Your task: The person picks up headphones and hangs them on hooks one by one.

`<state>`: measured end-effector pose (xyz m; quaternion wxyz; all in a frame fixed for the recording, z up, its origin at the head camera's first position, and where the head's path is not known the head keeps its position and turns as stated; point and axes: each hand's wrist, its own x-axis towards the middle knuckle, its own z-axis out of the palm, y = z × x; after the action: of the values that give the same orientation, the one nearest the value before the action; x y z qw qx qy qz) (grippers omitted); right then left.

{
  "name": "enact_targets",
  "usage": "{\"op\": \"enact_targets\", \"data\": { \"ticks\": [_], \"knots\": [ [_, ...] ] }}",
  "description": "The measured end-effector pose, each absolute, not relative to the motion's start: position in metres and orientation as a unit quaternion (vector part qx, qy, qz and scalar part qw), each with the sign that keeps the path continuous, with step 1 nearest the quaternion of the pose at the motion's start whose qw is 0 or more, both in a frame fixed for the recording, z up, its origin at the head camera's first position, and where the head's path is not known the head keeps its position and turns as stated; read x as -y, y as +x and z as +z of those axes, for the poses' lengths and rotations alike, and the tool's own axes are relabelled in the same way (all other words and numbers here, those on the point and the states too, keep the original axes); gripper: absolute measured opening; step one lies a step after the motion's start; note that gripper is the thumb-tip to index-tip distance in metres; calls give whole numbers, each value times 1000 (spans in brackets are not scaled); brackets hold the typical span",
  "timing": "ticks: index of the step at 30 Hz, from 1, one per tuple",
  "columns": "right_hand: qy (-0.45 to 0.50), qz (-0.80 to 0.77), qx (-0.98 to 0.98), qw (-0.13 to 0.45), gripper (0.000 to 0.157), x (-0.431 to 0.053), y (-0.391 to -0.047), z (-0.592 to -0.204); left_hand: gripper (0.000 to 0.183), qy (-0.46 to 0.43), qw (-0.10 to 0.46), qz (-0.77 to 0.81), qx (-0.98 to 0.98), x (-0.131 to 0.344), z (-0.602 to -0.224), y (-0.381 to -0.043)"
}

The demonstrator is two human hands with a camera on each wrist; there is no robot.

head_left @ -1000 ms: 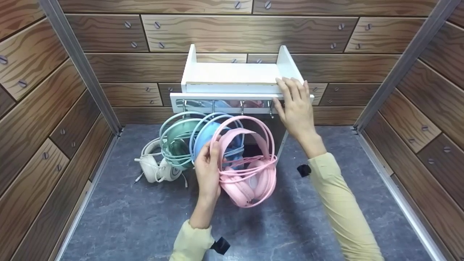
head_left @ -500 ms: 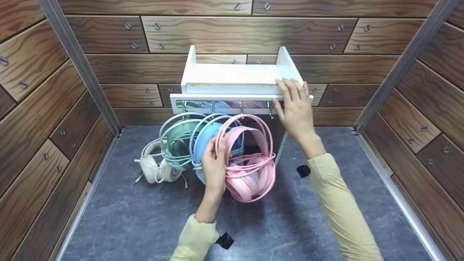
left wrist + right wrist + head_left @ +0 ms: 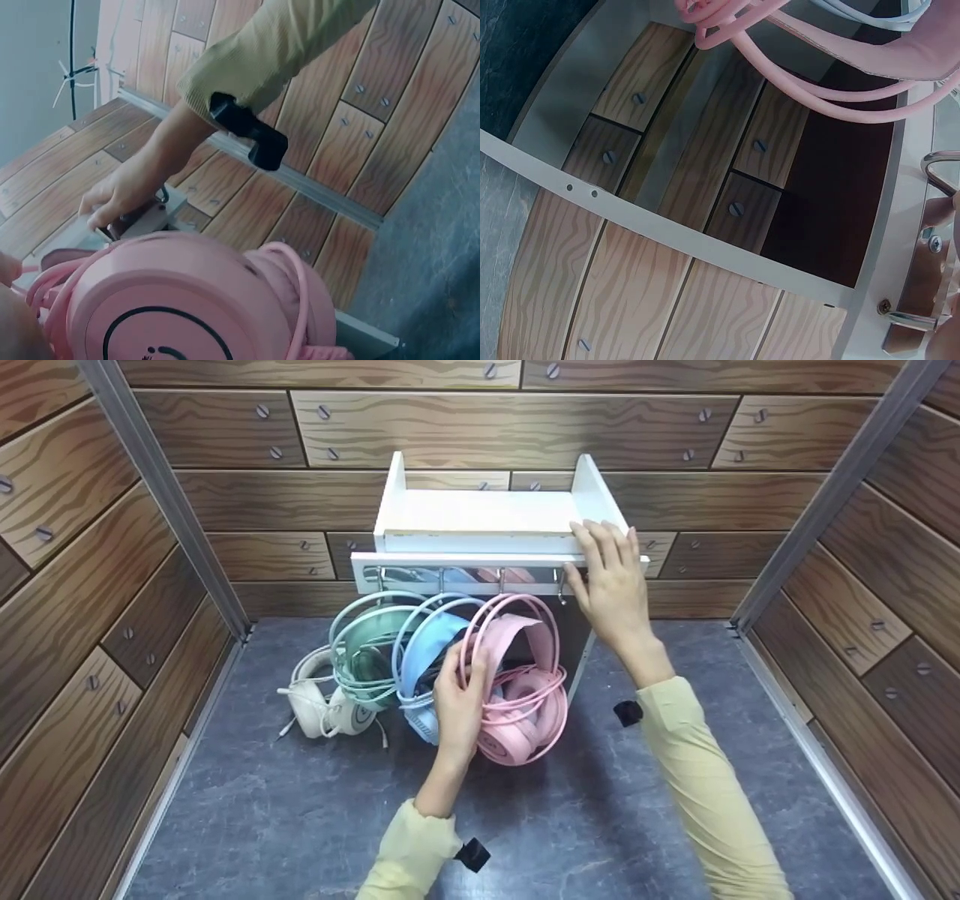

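Observation:
My left hand (image 3: 459, 705) pinches the band of pink headphones (image 3: 517, 739), their cord bundled around the earcups. The top of their band sits right at the third hook (image 3: 502, 579) of a white hook rack (image 3: 480, 514). On the hooks to the left hang green headphones (image 3: 375, 619) and blue headphones (image 3: 427, 652). My right hand (image 3: 616, 596) rests on the rack's right end, fingers laid over the shelf edge and thumb at the front rail beside the fourth hook (image 3: 560, 585). A pink earcup (image 3: 172, 292) fills the lower left wrist view, hiding most of the left hand.
White headphones (image 3: 307, 709) lie on the dark grey floor (image 3: 262, 810), left of the rack. Wood-patterned walls (image 3: 517, 431) enclose the back and sides. Below the rail, the rack's open lower frame (image 3: 705, 251) shows in the right wrist view.
My left hand has moved right and slightly up with the pink headphones, bringing their band to the third hook. More of the blue headphones now shows. The right hand has stayed in place.

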<state>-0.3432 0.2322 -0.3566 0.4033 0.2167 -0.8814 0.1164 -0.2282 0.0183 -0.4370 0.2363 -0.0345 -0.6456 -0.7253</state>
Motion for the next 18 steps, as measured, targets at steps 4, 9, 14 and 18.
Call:
{"op": "enact_targets", "data": {
  "ticks": [4,9,14,18],
  "knots": [
    [212,119,882,404,52,-233,-343,-356,31,-58,211,-726,652,-17,-436,-229],
    [214,115,884,399,52,-232,-343,-356,33,-75,210,-721,655,-14,-436,-227],
    [215,120,881,403,52,-231,-344,-356,39,-91,234,-699,669,-12,-436,-226],
    [215,120,881,405,52,-230,-344,-357,44,-94,247,-681,683,-11,-436,-225]
  ]
}}
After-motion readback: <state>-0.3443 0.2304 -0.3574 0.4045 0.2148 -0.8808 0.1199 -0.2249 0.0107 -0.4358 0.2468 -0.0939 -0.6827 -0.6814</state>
